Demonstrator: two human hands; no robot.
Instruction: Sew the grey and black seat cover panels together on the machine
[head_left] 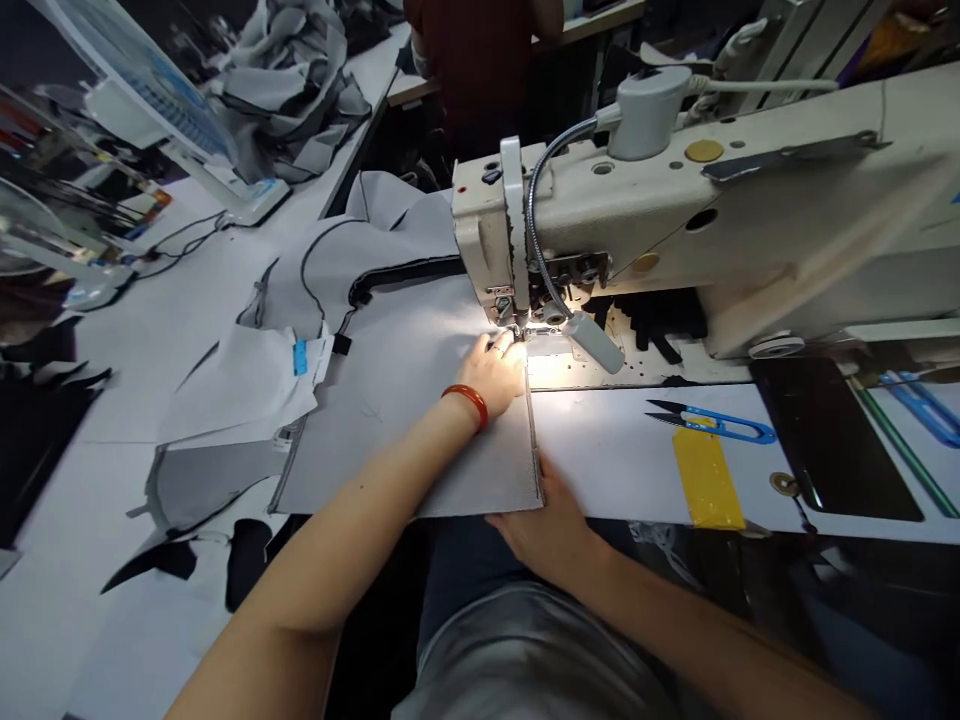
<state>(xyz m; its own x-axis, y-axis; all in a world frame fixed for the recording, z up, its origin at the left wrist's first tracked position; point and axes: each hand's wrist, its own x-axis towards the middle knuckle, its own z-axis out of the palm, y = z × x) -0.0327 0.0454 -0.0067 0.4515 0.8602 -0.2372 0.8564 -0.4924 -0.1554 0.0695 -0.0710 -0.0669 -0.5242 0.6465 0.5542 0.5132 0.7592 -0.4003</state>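
Observation:
A grey fabric panel (390,400) with a stitched edge lies under the head of a cream sewing machine (480,230), lit by its lamp. My left hand (496,372), with a red bangle at the wrist, rests on top of the panel close to the needle area. Its fingers point forward and press on the cloth; the fingertips are partly lost in the glare. At the panel's near right corner, my right hand (551,520) grips the edge, with some fingers hidden beneath the fabric.
Right of the panel lie blue thread snips (724,424), a yellow tag (705,480) and a black phone (832,440). More grey fabric pieces (225,480) spread on the left. A white fan (165,100) stands beyond, and another person (487,70) is across the way.

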